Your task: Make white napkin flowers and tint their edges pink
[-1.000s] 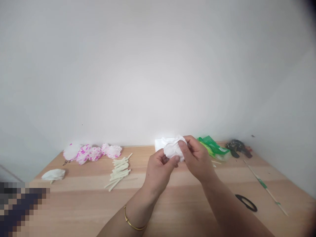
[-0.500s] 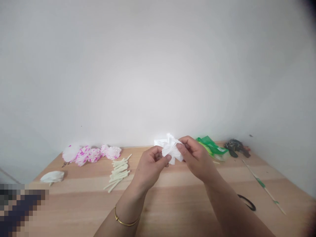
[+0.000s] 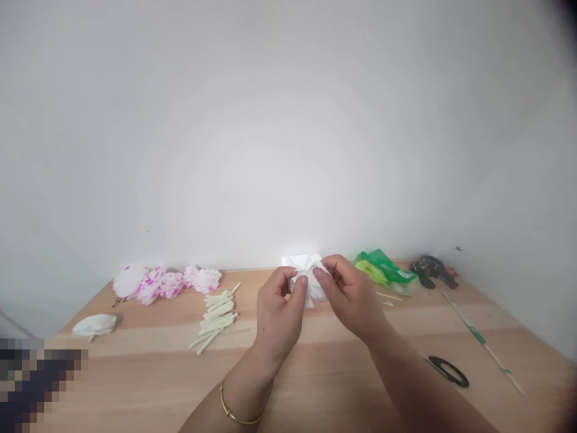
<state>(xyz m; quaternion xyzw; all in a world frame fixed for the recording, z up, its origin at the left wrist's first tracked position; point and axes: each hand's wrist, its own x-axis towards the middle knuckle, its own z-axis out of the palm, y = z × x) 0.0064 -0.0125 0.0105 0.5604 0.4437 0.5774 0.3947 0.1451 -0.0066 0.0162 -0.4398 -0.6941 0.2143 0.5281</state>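
A crumpled piece of white tissue paper is held between both hands above the middle of the table. My left hand pinches its left side, thumb on top and fingers curled behind. From the other side my right hand grips it with thumb and fingers, the two thumbs close together near its centre. Part of the tissue is hidden by the fingers. Behind it, near the wall, lies a flat white stack, partly covered by the hands.
On the left are pink-and-white paper flowers, a white tissue bundle and pale sticks. To the right lie a green plastic package, a dark pile, black-handled scissors and a long stick with green wrapping.
The tissue has been gathered in more tightly and sits slightly lower. Both thumbs have moved inward toward its centre, and the hands are closer together.
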